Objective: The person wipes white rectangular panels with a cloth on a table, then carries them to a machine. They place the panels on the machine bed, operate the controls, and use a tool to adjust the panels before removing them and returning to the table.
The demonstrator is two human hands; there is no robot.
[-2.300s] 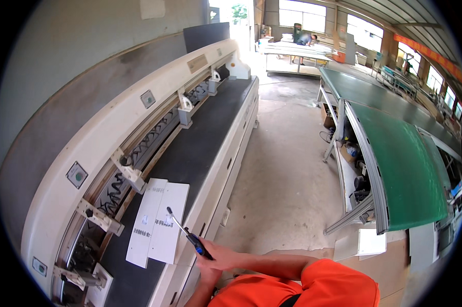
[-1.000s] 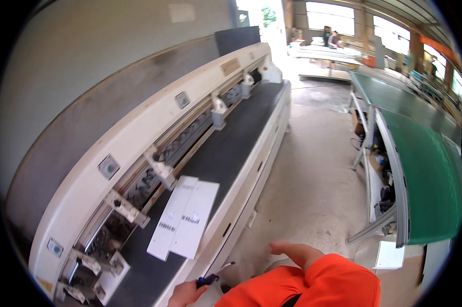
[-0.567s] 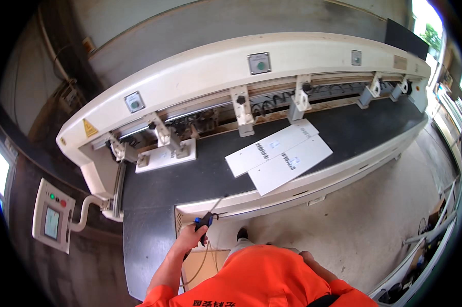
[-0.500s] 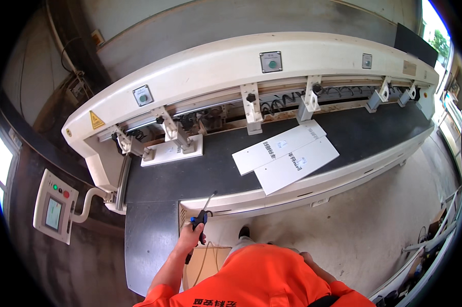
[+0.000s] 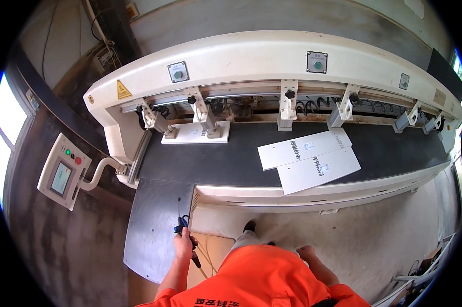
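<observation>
My left hand (image 5: pixel 183 244) is closed around an air blow gun (image 5: pixel 181 225), black with a blue part. Its thin nozzle points away from me over the grey metal side table (image 5: pixel 149 225), and a yellowish hose trails from the grip. My right hand (image 5: pixel 307 251) hangs low by my right side, fingers curled, with nothing visible in it. Two white panels (image 5: pixel 320 171) with dark print lie overlapping on the machine's black bed (image 5: pixel 241 158). A smaller white panel (image 5: pixel 197 137) sits under two pressing feet at the bed's left end.
A long cream machine (image 5: pixel 241 56) with round green buttons spans the view, several clamp posts (image 5: pixel 288 102) along its beam. At left a control panel (image 5: pixel 63 171) with a screen stands out on a bent arm. A brown board (image 5: pixel 210 248) lies below the side table; metal frames (image 5: pixel 420 281) stand at lower right.
My view has swung left, so the machine appears farther right. My left hand has carried the blow gun left, from the machine's front edge to the side table. My right hand now shows more fully.
</observation>
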